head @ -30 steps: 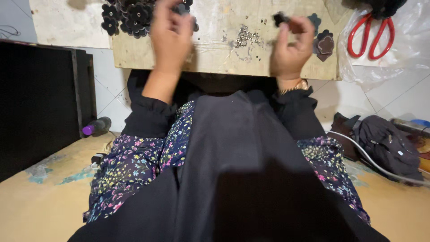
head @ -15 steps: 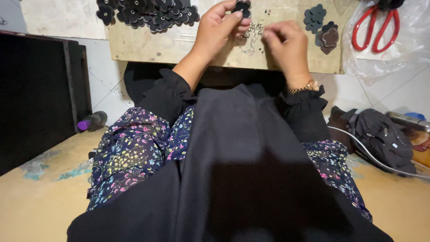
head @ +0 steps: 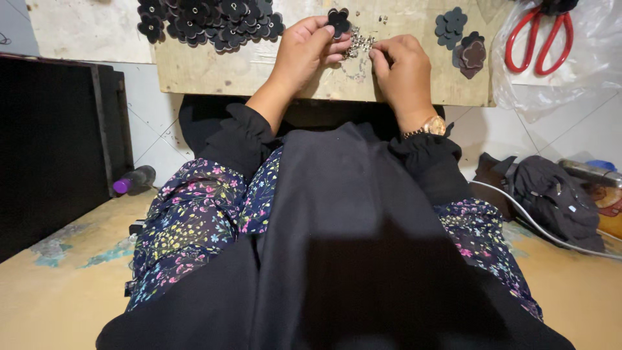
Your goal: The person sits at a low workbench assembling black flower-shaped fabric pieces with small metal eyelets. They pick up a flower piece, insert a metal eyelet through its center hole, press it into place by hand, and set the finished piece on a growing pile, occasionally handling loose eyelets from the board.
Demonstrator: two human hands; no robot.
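My left hand [head: 304, 52] holds a black flower-shaped piece [head: 338, 21] between thumb and fingers over a wooden board [head: 214, 68]. My right hand [head: 405, 68] rests on the board beside it, fingertips pinched at a small heap of tiny silver beads [head: 358, 44]. The two hands almost touch. A pile of several black flower pieces [head: 207, 23] lies at the board's left end. Two grey and dark flower pieces [head: 463, 42] lie at its right end. A gold watch sits on my right wrist.
Red-handled scissors [head: 536, 35] lie on a clear plastic bag [head: 570, 71] at the right. A dark bundle of cloth [head: 557, 198] and a white cable [head: 518, 207] lie on the floor at the right. A purple-capped bottle [head: 133, 180] lies by a black cabinet [head: 52, 149] at the left.
Both hands have come down from a raised, apart position to the middle of the board. They now meet at the silver beads, and the left hand still carries a black flower piece.
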